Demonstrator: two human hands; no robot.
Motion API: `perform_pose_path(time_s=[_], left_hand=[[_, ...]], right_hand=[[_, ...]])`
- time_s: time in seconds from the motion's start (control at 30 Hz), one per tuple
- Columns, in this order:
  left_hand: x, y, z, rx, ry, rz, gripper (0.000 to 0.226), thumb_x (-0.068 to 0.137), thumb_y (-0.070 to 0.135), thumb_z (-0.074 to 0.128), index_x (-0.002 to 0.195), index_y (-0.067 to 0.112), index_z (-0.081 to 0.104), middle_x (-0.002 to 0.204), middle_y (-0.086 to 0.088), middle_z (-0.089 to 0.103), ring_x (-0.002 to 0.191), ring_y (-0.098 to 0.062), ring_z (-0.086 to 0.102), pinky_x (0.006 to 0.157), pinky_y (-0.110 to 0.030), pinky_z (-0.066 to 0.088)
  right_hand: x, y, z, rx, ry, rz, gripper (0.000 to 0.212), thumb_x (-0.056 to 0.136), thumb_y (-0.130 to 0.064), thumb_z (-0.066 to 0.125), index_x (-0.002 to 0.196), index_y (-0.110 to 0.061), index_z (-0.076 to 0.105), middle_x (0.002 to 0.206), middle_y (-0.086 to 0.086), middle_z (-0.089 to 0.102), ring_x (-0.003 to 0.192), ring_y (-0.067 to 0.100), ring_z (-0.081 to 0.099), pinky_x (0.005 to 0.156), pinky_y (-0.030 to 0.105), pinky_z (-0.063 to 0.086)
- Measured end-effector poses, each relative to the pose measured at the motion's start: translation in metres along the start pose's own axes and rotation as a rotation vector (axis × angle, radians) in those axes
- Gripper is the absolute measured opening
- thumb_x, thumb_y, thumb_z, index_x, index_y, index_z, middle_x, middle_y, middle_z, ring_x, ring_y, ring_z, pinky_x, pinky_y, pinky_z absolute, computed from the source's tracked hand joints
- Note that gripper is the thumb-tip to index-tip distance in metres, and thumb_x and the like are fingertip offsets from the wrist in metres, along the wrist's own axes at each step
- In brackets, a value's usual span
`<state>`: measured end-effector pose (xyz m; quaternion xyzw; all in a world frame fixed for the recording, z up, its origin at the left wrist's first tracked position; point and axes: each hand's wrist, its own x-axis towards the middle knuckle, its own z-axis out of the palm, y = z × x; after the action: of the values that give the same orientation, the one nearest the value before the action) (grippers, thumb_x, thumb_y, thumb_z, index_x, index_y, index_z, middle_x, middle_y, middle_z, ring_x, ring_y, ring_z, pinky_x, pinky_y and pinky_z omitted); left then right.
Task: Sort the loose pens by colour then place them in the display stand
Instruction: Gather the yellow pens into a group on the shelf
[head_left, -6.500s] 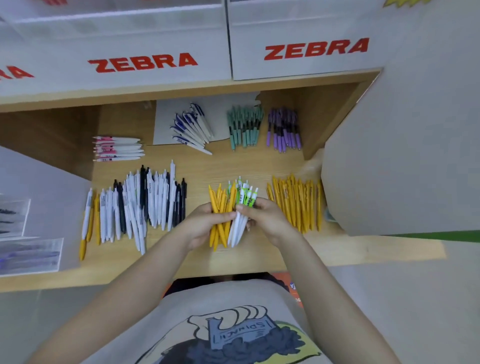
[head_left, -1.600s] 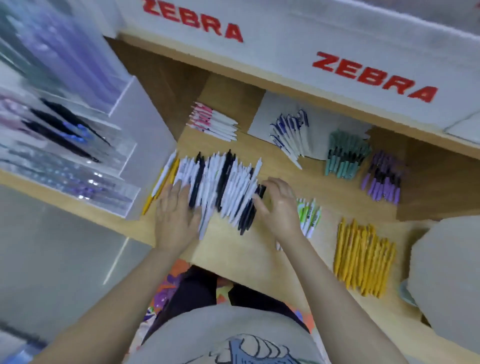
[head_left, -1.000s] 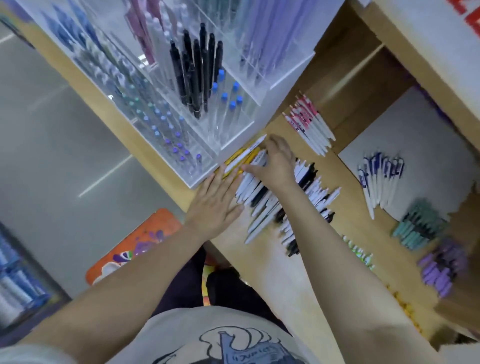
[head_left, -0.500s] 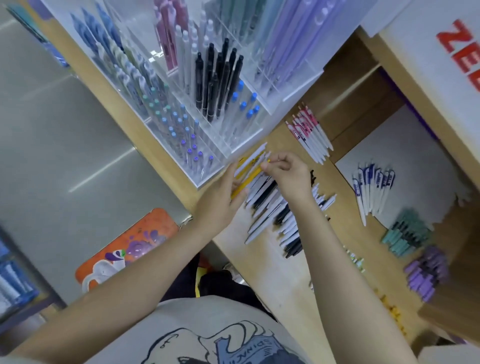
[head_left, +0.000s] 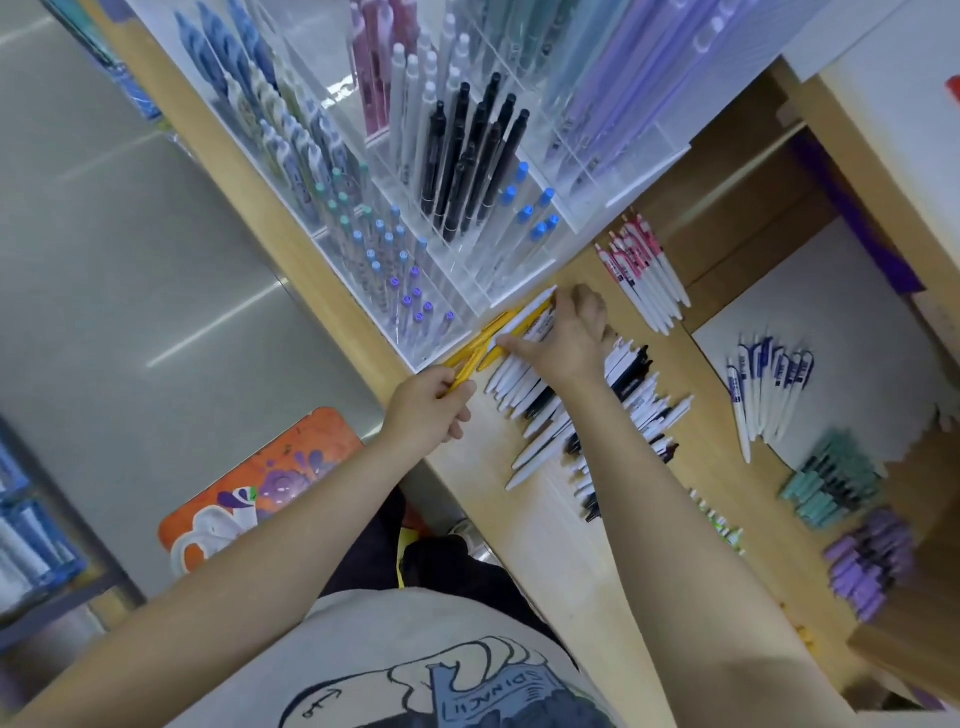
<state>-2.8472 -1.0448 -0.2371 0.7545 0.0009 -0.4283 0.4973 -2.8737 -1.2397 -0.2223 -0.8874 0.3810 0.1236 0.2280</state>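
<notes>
Two hands work at the near left end of the wooden tabletop (head_left: 613, 566), right beside the clear acrylic display stand (head_left: 467, 244). Only the head view is given. The left hand (head_left: 428, 413) has its fingers curled round the lower end of a yellow pen (head_left: 467, 364), which slants up toward the stand's base. The right hand (head_left: 569, 340) reaches across the black and white pens (head_left: 582, 410), its fingers bent and pinching at a second yellow pen (head_left: 524, 317) that lies beside a white one, touching or almost touching the stand's front edge; exactly which pen the fingertips have hold of is hard to tell.

Sorted heaps lie further along the tabletop: pink and white pens (head_left: 647, 275), blue and white pens (head_left: 766, 387) on a white sheet (head_left: 841, 332), teal pens (head_left: 828, 488), purple pens (head_left: 867, 561) and a few green and white pens (head_left: 714, 517).

The step in hand looks like pulling stray yellow pens out of the black and white group, so the sorting by colour is far along but the placing is not begun for these heaps. The next move probably calls for lifting the yellow pens clear without dragging the neighbouring white ones, then carrying them to wherever the yellow ones are kept; no yellow heap is clearly visible.
</notes>
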Motion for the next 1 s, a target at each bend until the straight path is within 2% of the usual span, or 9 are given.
perform_pose_path(time_s=[0.13,0.23,0.33,0.4,0.6,0.67,0.77,0.87,1.0], left_hand=[[-0.001,0.000,0.001,-0.053,0.000,-0.023,0.019,0.100,0.028,0.058,0.092,0.012,0.060,0.069,-0.003,0.069,0.054,-0.019,0.064,0.049,-0.027,0.049],[-0.001,0.001,0.000,-0.078,-0.009,-0.042,0.023,0.101,0.029,0.058,0.097,0.006,0.060,0.069,-0.002,0.068,0.055,-0.019,0.064,0.050,-0.027,0.048],[-0.004,0.002,-0.001,-0.051,-0.016,-0.026,0.029,0.100,0.029,0.058,0.083,0.007,0.053,0.060,-0.002,0.058,0.049,-0.018,0.052,0.049,-0.028,0.041],[-0.007,0.003,-0.002,-0.092,-0.016,-0.029,0.030,0.099,0.028,0.060,0.077,0.012,0.047,0.057,-0.001,0.050,0.048,-0.015,0.043,0.049,-0.026,0.035],[-0.023,0.014,-0.001,-0.280,-0.083,-0.063,0.023,0.096,0.038,0.064,0.090,0.018,0.057,0.073,-0.003,0.067,0.063,-0.016,0.064,0.052,-0.025,0.047],[-0.026,0.016,-0.001,-0.296,-0.171,-0.056,0.022,0.097,0.038,0.062,0.099,0.016,0.063,0.079,-0.004,0.071,0.068,-0.018,0.067,0.057,-0.027,0.052],[-0.027,0.012,-0.002,-0.283,-0.250,-0.057,0.018,0.101,0.025,0.058,0.106,0.012,0.068,0.079,-0.004,0.070,0.067,-0.017,0.065,0.060,-0.027,0.054],[-0.025,-0.001,-0.010,-0.314,-0.200,-0.101,0.013,0.102,0.018,0.056,0.103,0.012,0.068,0.082,-0.006,0.071,0.067,-0.018,0.067,0.066,-0.029,0.057],[-0.023,-0.015,-0.020,-0.386,-0.188,-0.144,0.015,0.102,0.015,0.057,0.112,0.009,0.067,0.093,-0.008,0.076,0.077,-0.022,0.074,0.071,-0.031,0.061]], right_hand=[[0.005,0.002,0.003,0.114,0.006,0.011,0.104,0.065,-0.067,0.078,0.146,-0.017,0.036,0.157,0.007,0.023,0.147,0.025,0.012,0.120,0.049,0.013],[0.002,0.002,0.000,0.250,0.152,0.001,0.070,0.069,-0.053,0.083,0.123,-0.017,0.056,0.128,0.003,0.049,0.128,0.024,0.036,0.111,0.043,0.032],[-0.005,0.000,-0.011,0.459,0.221,0.064,0.033,0.082,-0.037,0.078,0.105,-0.019,0.062,0.093,-0.007,0.058,0.107,0.023,0.053,0.092,0.040,0.049],[-0.012,-0.002,-0.021,0.611,0.191,0.127,0.024,0.088,-0.031,0.073,0.106,-0.020,0.061,0.091,-0.002,0.064,0.094,0.020,0.063,0.074,0.026,0.052],[-0.046,-0.001,-0.047,0.727,0.029,0.096,0.021,0.087,-0.028,0.075,0.102,-0.020,0.063,0.085,-0.004,0.066,0.077,0.004,0.061,0.065,0.014,0.045],[-0.054,-0.007,-0.040,0.694,-0.063,0.056,0.017,0.087,-0.026,0.076,0.098,-0.017,0.066,0.086,0.000,0.069,0.080,0.010,0.065,0.071,0.021,0.051],[-0.053,-0.015,-0.023,0.700,-0.104,-0.007,0.014,0.095,-0.021,0.065,0.093,-0.009,0.071,0.083,0.006,0.074,0.080,0.022,0.070,0.083,0.043,0.057],[-0.042,-0.012,-0.011,0.622,-0.059,0.027,0.021,0.099,-0.023,0.057,0.113,-0.013,0.069,0.079,-0.006,0.072,0.080,0.014,0.070,0.085,0.044,0.057],[-0.027,-0.023,-0.005,0.338,-0.082,-0.025,0.063,0.089,-0.046,0.068,0.142,-0.020,0.047,0.089,-0.007,0.061,0.082,0.011,0.059,0.071,0.031,0.051]])
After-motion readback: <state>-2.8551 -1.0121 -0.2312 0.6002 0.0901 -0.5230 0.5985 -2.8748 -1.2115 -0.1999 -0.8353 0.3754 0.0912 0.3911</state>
